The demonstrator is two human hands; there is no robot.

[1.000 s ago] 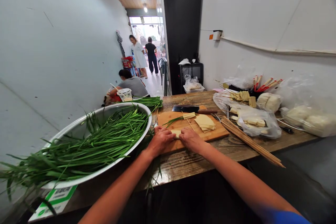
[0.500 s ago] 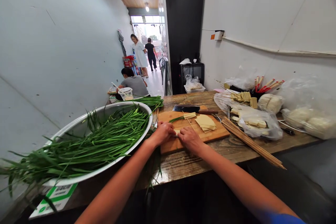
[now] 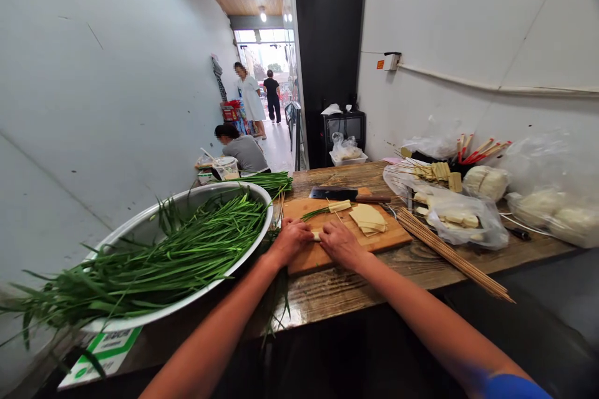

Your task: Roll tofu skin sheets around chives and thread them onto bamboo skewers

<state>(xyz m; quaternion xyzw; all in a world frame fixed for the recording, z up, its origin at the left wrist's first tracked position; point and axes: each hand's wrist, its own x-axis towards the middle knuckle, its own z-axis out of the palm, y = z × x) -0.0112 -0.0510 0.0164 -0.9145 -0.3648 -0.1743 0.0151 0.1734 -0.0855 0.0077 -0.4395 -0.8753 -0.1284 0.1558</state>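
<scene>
- Basin (image 3: 140,234) of chives (image 3: 178,249), beside my left hand (image 3: 291,240), within reach.
- Cutting board (image 3: 384,238) under both hands, steadying work.
- Right hand (image 3: 340,243) meets left, fingers pressed together, pinching a pale tofu roll (image 3: 317,235) between them.

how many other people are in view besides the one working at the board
3: one person crouches low past the bowl, one in white stands in the corridor, one in black stands nearer the doorway. More may be hidden beyond.
</scene>
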